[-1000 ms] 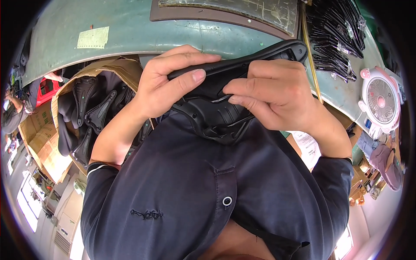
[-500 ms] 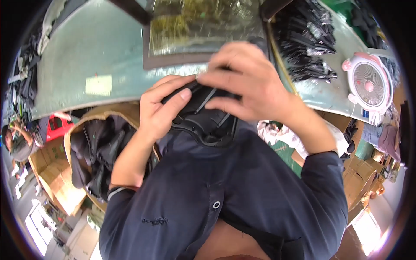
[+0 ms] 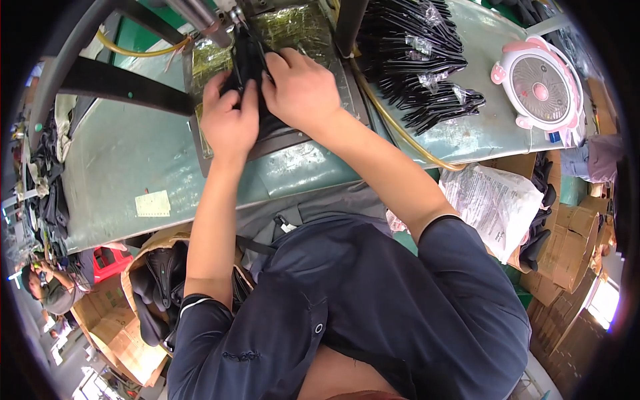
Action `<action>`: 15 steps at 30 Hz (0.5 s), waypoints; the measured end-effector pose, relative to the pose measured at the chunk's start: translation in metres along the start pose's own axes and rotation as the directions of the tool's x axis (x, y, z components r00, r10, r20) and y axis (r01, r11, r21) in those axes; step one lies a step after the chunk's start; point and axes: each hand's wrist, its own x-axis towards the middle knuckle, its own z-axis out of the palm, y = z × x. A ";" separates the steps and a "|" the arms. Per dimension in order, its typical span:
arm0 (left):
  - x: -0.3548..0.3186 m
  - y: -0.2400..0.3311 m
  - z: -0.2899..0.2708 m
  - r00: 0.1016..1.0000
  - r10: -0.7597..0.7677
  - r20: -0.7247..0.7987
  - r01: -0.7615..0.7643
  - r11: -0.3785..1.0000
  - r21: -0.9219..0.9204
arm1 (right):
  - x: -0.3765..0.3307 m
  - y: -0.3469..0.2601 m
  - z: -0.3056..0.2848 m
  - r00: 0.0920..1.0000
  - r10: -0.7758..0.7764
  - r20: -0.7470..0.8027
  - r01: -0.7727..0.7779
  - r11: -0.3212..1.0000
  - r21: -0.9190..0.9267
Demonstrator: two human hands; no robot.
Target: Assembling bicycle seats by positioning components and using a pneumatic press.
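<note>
A black moulded part, apparently a bicycle saddle (image 3: 251, 60), is held under the press frame, over a plate wrapped in yellowish clear film. My left hand (image 3: 230, 119) grips its near left side with bent fingers. On the right side, my right hand (image 3: 301, 90) is closed around it, the thumb tucked against the black surface. Between the hands, the near end of the part is partly covered. Just beyond it a metal machine tip (image 3: 235, 15) comes down close to its far end. The film-wrapped plate (image 3: 303, 30) shows around the part.
Dark metal frame bars (image 3: 127, 85) stand left of my hands. Bundled bent black rods (image 3: 413, 60) lie to the right, beside a yellow hose (image 3: 393, 120) and a pink-and-white fan (image 3: 539, 87). A carton (image 3: 137, 287) of black saddles stands below the green table (image 3: 120, 160). Another person (image 3: 57, 287) is far left.
Both hands have carried the black saddle from near my lap forward and left, under the press. My arms are now stretched out, and the view has shifted toward the machine.
</note>
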 end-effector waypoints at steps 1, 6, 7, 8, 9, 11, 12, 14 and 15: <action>0.011 -0.008 0.007 0.997 0.058 -0.048 -0.054 0.995 0.090 | 0.011 0.003 0.010 0.993 -0.047 -0.111 0.048 0.999 0.010; 0.010 -0.021 0.013 0.999 0.040 -0.026 -0.039 0.999 0.010 | 0.011 0.008 0.019 0.996 -0.010 -0.090 0.012 1.000 0.020; 0.008 -0.019 0.010 0.999 0.030 -0.026 -0.030 0.999 -0.024 | 0.008 0.006 0.018 0.993 0.016 -0.119 -0.008 0.998 0.065; 0.007 -0.016 0.009 0.999 0.027 -0.030 -0.027 0.999 -0.021 | 0.007 0.005 0.017 0.988 0.042 -0.146 -0.026 0.994 0.110; 0.007 -0.014 0.009 0.999 0.003 -0.046 -0.007 0.997 -0.078 | 0.004 0.004 0.016 0.989 0.037 -0.143 -0.021 0.993 0.113; 0.004 -0.016 0.004 1.000 -0.003 -0.027 0.001 0.997 -0.083 | 0.002 0.002 0.013 0.994 0.096 -0.058 -0.088 0.989 0.121; 0.004 -0.015 0.005 0.998 0.028 -0.056 -0.031 0.997 -0.065 | 0.002 0.005 0.012 0.995 0.082 -0.053 -0.075 0.989 0.128; 0.004 -0.014 -0.001 0.991 -0.105 -0.080 0.082 0.966 -0.244 | 0.007 0.005 0.006 0.991 0.074 -0.110 -0.056 0.985 0.162; 0.006 -0.012 -0.004 0.994 -0.112 0.020 0.114 0.985 -0.126 | 0.007 0.000 -0.003 0.977 0.209 0.051 -0.215 0.948 0.236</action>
